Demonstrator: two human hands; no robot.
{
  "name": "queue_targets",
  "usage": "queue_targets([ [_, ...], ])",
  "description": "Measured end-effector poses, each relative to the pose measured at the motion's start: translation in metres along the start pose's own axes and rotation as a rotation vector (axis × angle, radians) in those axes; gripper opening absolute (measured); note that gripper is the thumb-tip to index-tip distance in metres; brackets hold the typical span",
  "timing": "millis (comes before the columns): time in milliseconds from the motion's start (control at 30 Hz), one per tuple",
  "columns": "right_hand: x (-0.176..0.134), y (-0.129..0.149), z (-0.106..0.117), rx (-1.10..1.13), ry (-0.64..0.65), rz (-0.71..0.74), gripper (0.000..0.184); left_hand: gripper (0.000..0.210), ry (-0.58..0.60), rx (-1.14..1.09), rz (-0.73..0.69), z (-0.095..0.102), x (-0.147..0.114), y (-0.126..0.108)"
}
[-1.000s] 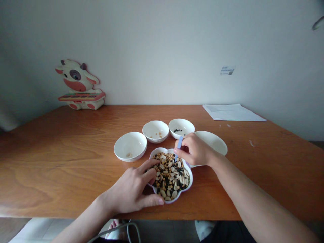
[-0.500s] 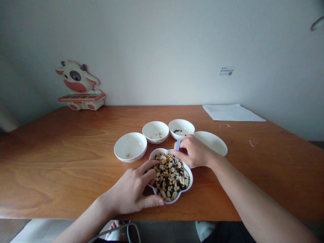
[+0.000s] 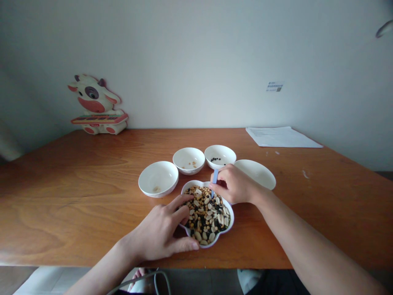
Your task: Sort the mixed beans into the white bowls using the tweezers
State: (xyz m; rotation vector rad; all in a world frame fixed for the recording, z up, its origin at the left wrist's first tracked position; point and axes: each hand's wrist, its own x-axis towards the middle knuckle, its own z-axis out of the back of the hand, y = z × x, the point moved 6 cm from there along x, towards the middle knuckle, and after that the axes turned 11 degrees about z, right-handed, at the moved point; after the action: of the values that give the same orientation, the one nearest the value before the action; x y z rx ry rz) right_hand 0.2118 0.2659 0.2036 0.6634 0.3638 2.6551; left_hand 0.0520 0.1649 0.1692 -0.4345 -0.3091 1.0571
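Note:
A white scalloped dish point(image 3: 232, 221) with a pale purple rim is full of mixed peanuts, yellow grains and dark beans. My left hand point(image 3: 166, 227) grips its left side, thumb along the front rim and fingertips over the contents. In my right hand point(image 3: 235, 183), pinched between thumb and fingers, are light purple tweezers point(image 3: 215, 177), pointing down into the mix near the far right of the dish. Whether the tips hold anything is too small to tell.
Behind the dish stand a left white bowl point(image 3: 158, 174) with a pale bit, a middle bowl point(image 3: 188, 155) with several yellowish pieces, a bowl point(image 3: 221, 150) with several black beans, and a partly hidden right bowl point(image 3: 258, 172). A cow toy keyboard point(image 3: 98, 106) and papers point(image 3: 282, 136) lie farther back.
The tweezers have tilted or shifted very slightly to the left in my right hand. My left hand and the dish stay where they were.

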Motion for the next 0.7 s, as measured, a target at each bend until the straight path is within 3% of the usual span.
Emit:
queue_targets([
  [200,0.0001,-0.0025,-0.0036,-0.009,0.059,-0.013,0.033,0.047,0.005,0.0,0.005,0.0005,0.0012,-0.0006],
  [700,-0.001,-0.0042,-0.003,-0.026,0.045,-0.012,0.037,0.049,0.008,0.019,0.004,-0.0001,0.001,-0.0001],
])
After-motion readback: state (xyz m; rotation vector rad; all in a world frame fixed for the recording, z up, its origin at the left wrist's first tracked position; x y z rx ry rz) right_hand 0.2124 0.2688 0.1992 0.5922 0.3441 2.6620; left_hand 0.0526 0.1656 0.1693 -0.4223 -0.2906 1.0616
